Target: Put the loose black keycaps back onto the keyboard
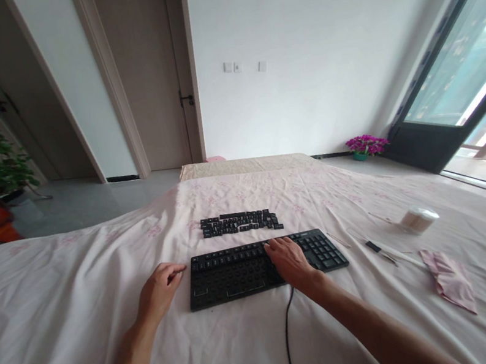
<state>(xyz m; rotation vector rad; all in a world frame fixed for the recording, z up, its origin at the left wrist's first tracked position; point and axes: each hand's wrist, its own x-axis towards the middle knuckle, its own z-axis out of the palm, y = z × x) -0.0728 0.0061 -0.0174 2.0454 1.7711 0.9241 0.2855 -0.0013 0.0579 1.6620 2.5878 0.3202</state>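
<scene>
Keyboard stripped of most keycaps

Keyboard [258,269], black and corded, lies on a pink-sheeted bed [60,312]. Its main section looks bare; the number pad keeps its caps. Removed keycaps [240,223] sit in neat rows just beyond. Right hand [289,259] rests loosely open on it; left hand [158,290], curled and empty, touches its left end.
</scene>
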